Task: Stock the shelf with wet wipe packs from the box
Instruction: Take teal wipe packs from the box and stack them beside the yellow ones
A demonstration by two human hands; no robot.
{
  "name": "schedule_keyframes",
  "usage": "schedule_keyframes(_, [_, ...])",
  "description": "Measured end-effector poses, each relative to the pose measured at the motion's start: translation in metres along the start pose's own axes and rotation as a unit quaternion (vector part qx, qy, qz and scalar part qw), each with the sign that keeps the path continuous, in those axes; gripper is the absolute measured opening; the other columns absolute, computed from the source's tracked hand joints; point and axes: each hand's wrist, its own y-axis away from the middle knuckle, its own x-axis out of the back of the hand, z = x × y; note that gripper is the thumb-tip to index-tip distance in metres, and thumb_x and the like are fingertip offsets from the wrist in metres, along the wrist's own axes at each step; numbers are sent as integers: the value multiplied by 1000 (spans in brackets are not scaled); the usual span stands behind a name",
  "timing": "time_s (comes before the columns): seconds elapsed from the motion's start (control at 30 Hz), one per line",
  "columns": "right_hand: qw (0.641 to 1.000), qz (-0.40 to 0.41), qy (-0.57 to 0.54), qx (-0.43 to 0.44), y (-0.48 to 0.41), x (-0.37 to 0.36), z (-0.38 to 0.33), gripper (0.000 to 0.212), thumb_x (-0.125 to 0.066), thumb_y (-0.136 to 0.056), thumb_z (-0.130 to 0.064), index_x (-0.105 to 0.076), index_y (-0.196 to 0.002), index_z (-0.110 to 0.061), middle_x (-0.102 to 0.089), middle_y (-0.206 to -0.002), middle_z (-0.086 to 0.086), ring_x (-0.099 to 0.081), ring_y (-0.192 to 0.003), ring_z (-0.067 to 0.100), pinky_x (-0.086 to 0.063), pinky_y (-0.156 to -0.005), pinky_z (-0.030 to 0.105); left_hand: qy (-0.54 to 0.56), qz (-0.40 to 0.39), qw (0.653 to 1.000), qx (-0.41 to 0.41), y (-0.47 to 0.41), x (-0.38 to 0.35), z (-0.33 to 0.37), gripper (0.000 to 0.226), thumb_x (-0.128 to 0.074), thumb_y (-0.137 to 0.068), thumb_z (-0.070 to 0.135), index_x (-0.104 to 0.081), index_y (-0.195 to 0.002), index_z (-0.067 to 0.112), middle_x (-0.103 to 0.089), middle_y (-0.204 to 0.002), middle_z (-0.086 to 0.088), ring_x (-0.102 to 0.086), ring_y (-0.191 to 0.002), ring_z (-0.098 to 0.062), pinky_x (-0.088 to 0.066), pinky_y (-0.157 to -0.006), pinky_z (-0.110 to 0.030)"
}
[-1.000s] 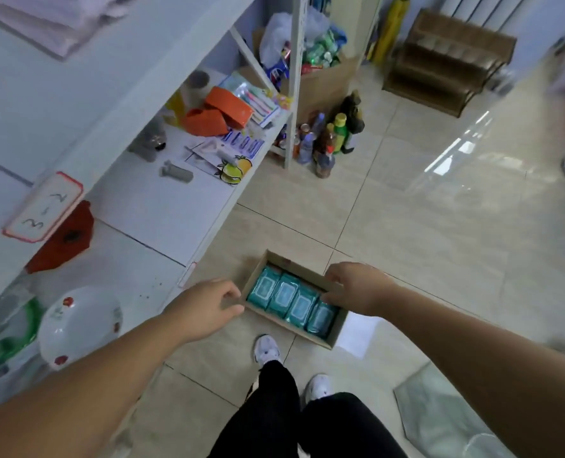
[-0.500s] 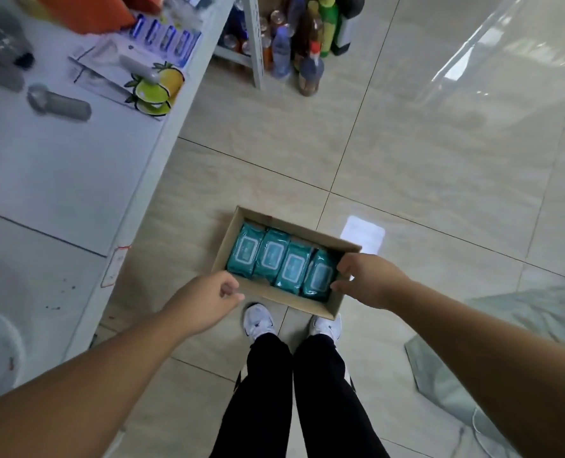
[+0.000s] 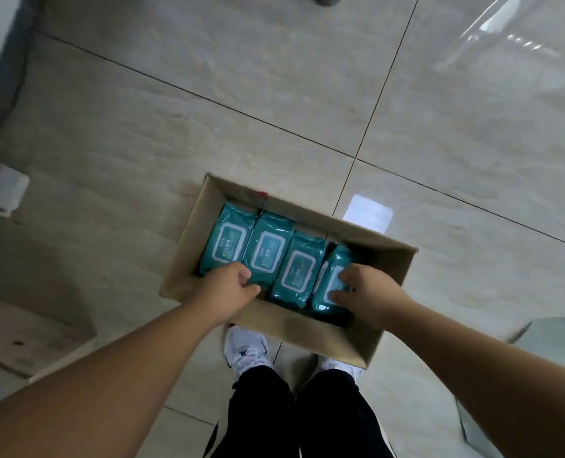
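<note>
Moved off box (image 3: 307,335) rim onto packs (image 3: 299,269), left hand (image 3: 228,292) grips second pack (image 3: 267,249), right hand (image 3: 370,292) grips rightmost pack (image 3: 337,259)

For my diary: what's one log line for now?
box: on floor, four inside | left hand: on left packs | right hand: pinching rightmost pack

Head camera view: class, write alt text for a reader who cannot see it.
Two hands reach into an open cardboard box of four teal wet wipe packs in a row, set on a tiled floor. The right hand grips the rightmost pack; the left hand curls at the near ends of the leftmost packs.
</note>
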Motion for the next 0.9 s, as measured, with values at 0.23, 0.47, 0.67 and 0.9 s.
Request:
schedule_keyframes(0.23, [998, -18, 46, 43, -93, -22, -3, 56, -65, -91, -46, -51, -140, -21, -58, -138, 4, -59, -116, 23, -49, -96, 34, 18, 9, 999, 25, -76, -29, -17, 61, -76, -85, 30, -51, -136, 11, -58, -130, -3, -57, -121, -25, -44, -94, -28])
schedule_keyframes(0.47, [991, -32, 94, 85, -160, -47, 1, 82, -66, -87, -55, -30, -154, -26, -43, -155, 4, -44, -139, 26, -37, -116, 40, 36, 74, 997, 7, -114, -52, -29, 54, -83, -73, 32, -55, -118, 19, -54, -117, 2, -57, -109, -22, -52, -96, -42])
schedule_keyframes(0.67, [985, -3, 147, 93, -183, -63, 2, 96, -63, -79, -69, -27, -154, -22, -39, -157, 8, -37, -144, 30, -28, -120, 42, 21, 44, 998, 34, -131, -56, -26, 62, -82, -70, 46, -57, -121, 23, -48, -123, -4, -52, -115, -27, -47, -102, -47])
schedule_keyframes(0.9, [978, -43, 193, 72, -186, -57, 6, 99, -72, -72, -69, -37, -147, -14, -47, -151, 10, -46, -136, 30, -39, -112, 40, 75, 20, 996, 42, -133, -70, -16, 67, -84, -74, 38, -41, -125, 32, -48, -130, -3, -50, -119, -23, -48, -101, -44])
